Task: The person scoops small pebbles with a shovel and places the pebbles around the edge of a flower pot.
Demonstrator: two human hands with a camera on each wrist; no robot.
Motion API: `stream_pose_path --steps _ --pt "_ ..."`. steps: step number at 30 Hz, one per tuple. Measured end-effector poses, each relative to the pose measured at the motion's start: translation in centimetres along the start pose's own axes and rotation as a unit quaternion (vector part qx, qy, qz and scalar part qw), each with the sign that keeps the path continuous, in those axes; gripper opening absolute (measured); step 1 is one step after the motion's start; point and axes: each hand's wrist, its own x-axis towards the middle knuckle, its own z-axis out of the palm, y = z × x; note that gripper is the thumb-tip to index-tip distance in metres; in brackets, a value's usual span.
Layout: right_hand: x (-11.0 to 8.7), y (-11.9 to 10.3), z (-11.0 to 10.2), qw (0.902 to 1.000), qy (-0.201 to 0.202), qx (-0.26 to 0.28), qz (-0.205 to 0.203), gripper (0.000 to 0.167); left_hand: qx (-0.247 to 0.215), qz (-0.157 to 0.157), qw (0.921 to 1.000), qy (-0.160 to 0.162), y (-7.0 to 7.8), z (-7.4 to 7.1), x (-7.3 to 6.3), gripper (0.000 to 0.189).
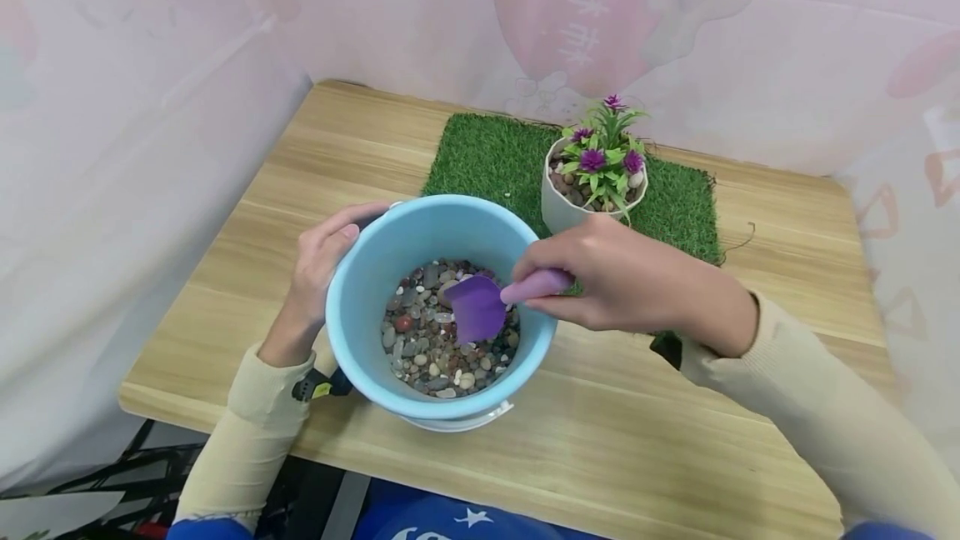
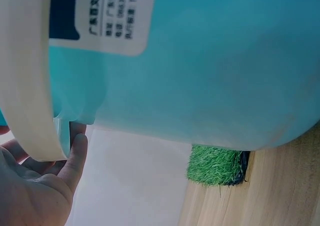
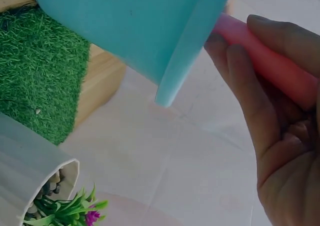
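Observation:
A light blue bucket (image 1: 441, 408) stands on the table with a layer of small mixed pebbles (image 1: 427, 357) at its bottom. At its left side my left hand (image 1: 318, 261) grips it by the rim, the fingers beside the white bail handle (image 2: 25, 96) in the left wrist view. My right hand (image 1: 600, 277) holds a small purple shovel (image 1: 477, 308) by its pinkish handle (image 3: 270, 58), fingers and thumb wrapped round it over the right rim. The shovel's blade points down into the bucket, above the pebbles, and its visible face carries no stones.
Behind the bucket, a white pot (image 1: 558, 211) with purple-flowered plant (image 1: 603, 158) and stones stands on a green turf mat (image 1: 480, 157). The wooden table (image 1: 645, 440) reaches to pale printed cloth (image 1: 375, 15) at the back and sides.

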Motion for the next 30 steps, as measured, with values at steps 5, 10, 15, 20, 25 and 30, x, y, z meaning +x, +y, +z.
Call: stream_pose_path --steps 5,10,15,20,25,30 --pt "1.4 0.2 0.7 0.9986 -0.040 -0.022 -0.025 0.004 0.002 -0.009 1.0000 0.002 0.0 0.0 -0.1 0.043" --pt "2.6 0.3 1.4 0.9944 -0.082 -0.063 -0.022 0.004 0.003 -0.016 0.9999 -0.001 0.0 -0.1 -0.2 0.043" --pt "3.7 0.6 1.7 0.9911 -0.122 -0.053 -0.003 0.007 0.001 -0.011 0.9999 -0.004 0.1 -0.2 -0.3 0.043" --pt "4.9 0.7 1.2 0.9842 -0.167 -0.054 0.027 0.008 0.002 -0.012 0.9999 -0.004 0.1 -0.2 -0.1 0.043" --pt "6.1 -0.6 0.9 0.9647 -0.232 -0.100 0.072 0.012 0.009 -0.012 0.9999 -0.005 0.1 -0.3 -0.2 0.043" --pt "6.2 -0.8 0.8 0.9604 -0.251 -0.109 0.051 0.016 0.000 -0.010 0.9999 -0.006 0.1 -0.2 -0.2 0.043"
